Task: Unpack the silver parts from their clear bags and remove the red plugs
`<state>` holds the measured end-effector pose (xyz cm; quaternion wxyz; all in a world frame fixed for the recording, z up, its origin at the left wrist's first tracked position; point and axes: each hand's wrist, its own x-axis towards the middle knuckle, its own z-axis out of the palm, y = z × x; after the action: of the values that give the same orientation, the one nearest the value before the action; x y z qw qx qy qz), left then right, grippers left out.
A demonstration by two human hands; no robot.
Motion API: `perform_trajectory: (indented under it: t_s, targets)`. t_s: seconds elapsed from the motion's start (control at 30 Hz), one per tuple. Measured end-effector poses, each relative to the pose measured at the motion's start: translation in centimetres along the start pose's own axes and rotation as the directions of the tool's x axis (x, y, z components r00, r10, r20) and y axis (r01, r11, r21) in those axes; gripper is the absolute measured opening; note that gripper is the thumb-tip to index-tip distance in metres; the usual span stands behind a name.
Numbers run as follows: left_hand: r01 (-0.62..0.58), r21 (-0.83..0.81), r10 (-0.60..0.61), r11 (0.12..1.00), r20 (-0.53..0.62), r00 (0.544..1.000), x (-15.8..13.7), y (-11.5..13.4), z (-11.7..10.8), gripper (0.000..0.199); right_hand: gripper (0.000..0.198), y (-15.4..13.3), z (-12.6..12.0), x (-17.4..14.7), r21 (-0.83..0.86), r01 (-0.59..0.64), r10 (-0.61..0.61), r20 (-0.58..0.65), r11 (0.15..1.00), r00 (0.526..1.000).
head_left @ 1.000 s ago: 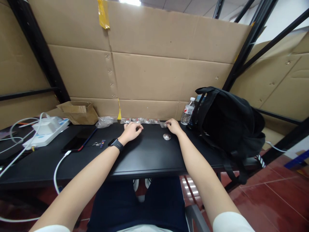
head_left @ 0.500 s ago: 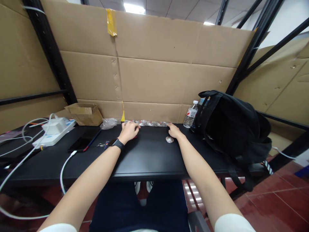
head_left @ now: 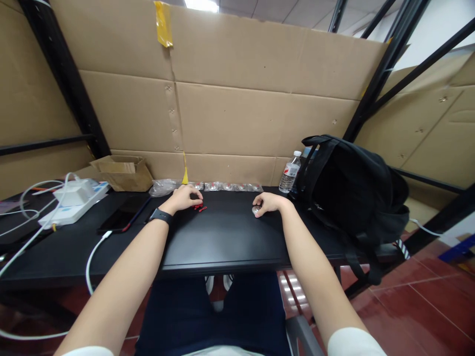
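My right hand is curled, thumb and fingers closed around a small, round, clear, shiny object on the black table. Its exact kind cannot be made out. My left hand, with a dark watch on the wrist, is bent over some small red pieces. Thumb and index finger come together just above them; whether a piece is between the tips is hidden. Behind the hands, a row of clear packets with red bits inside runs along the cardboard wall.
Left of me are an open cardboard box, a crumpled clear bag, a phone on a white cable and a white power strip. A water bottle and a black backpack stand on the right.
My right hand has come back toward me from the end of the packet row and closed on the round clear object. My left hand has shifted left, uncovering red pieces.
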<state>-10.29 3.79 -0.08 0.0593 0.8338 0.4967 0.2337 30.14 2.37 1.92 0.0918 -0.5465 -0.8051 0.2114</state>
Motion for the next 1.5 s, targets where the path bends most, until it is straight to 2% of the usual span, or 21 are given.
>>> perform_trajectory:
  t_s: [0.1,0.23,0.33,0.43,0.63,0.83,1.03,1.17,1.27,1.33,1.4,1.43,1.5]
  targets:
    - [-0.042,0.069,0.039,0.997,0.045,0.998,0.0,1.3,0.0,0.020,0.053,-0.4,0.0,0.0,-0.004,-0.015,0.015,0.031,1.000,0.999]
    - [-0.021,0.160,0.002,0.987,0.113,0.994,0.1,2.6,0.4,0.011,0.058,-0.7,0.0,-0.1,-0.054,-0.021,0.024,0.061,0.998,0.998]
    - [-0.046,0.167,0.025,0.985,0.126,0.992,0.1,3.1,0.9,0.007,0.060,-0.8,-0.1,-0.2,-0.078,-0.010,0.014,0.058,0.997,0.998]
    - [-0.112,0.140,0.096,0.984,0.118,0.988,0.1,3.6,1.5,0.009,0.061,-0.9,-0.2,-0.3,-0.073,-0.002,0.006,0.052,0.997,0.999]
    - [-0.183,-0.032,0.184,0.983,0.024,0.983,0.3,5.2,2.2,0.011,0.058,-0.8,-0.3,-0.5,-0.053,-0.004,0.007,0.046,0.999,0.999]
    - [-0.283,-0.210,0.274,0.936,-0.072,0.959,0.5,6.0,2.6,0.013,0.050,-0.8,0.0,-0.4,-0.075,0.026,-0.022,0.048,0.997,0.999]
    - [-0.249,-0.239,0.218,0.938,-0.150,0.964,0.4,6.6,2.6,0.016,0.053,-0.3,-0.2,-0.4,-0.061,0.045,-0.044,0.026,0.997,0.999]
    - [-0.267,-0.242,0.239,0.933,-0.139,0.961,0.5,7.1,2.5,0.013,0.046,-0.5,-0.1,-0.3,-0.004,0.093,-0.093,-0.044,0.996,0.995]
    - [-0.216,-0.264,0.173,0.940,-0.178,0.969,0.5,7.5,2.7,0.016,0.047,-2.2,1.0,0.3,0.156,0.241,-0.216,-0.161,0.958,0.963]
    - [-0.175,-0.284,0.111,0.943,-0.228,0.967,0.5,7.9,2.9,0.018,0.047,-4.0,2.2,1.0,0.290,0.375,-0.286,-0.306,0.880,0.908]
    - [-0.166,-0.296,0.087,0.941,-0.262,0.961,0.5,8.5,3.1,0.019,0.050,-5.8,3.5,1.6,0.403,0.476,-0.284,-0.450,0.781,0.847]
    - [-0.172,-0.300,0.089,0.938,-0.271,0.958,0.5,8.8,3.3,0.019,0.050,-6.7,4.1,1.8,0.448,0.512,-0.271,-0.497,0.734,0.824]
    - [-0.186,-0.317,0.094,0.930,-0.284,0.954,0.5,9.3,3.5,0.020,0.050,-8.1,5.0,2.0,0.516,0.548,-0.269,-0.519,0.658,0.811]
